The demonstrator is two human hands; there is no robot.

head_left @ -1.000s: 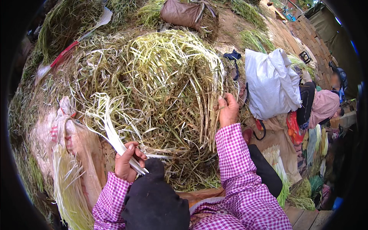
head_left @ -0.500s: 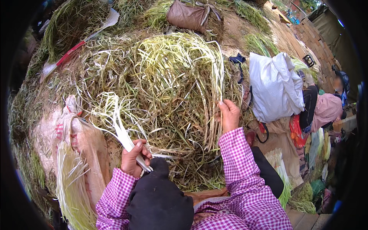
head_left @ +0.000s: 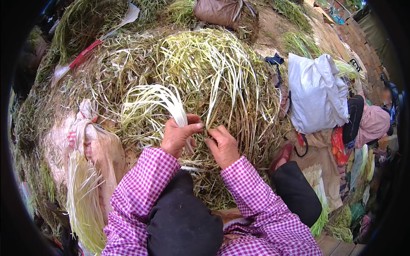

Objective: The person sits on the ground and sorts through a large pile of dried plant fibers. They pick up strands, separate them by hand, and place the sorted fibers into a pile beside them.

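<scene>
A sheaf of pale, cleaned blanched chives (head_left: 179,112) is gripped in my left hand (head_left: 176,137), its leaves fanning up and to the left. Close beside it, my right hand (head_left: 224,149) is closed in a pinch at the lower end of a few long yellow-white chive stalks (head_left: 218,83). The thumb and fingertips of both hands nearly meet around that end. These stalks run up to a loose heap of yellow chives (head_left: 188,55). Dry brown stems and withered leaves (head_left: 243,128) lie beneath and around my hands.
At the left, a bundle of trimmed chives (head_left: 83,200) rests against a beige sack (head_left: 106,149). A white sack (head_left: 317,96) stands at the right, with another chive bundle (head_left: 316,187) below it. A brown wrapped bundle (head_left: 220,13) lies at the far side. Another person (head_left: 371,123) sits at the far right.
My left hand has moved right and up with its sheaf. My right hand has come left and down from the hanging stalks on the right, so both hands are now close together.
</scene>
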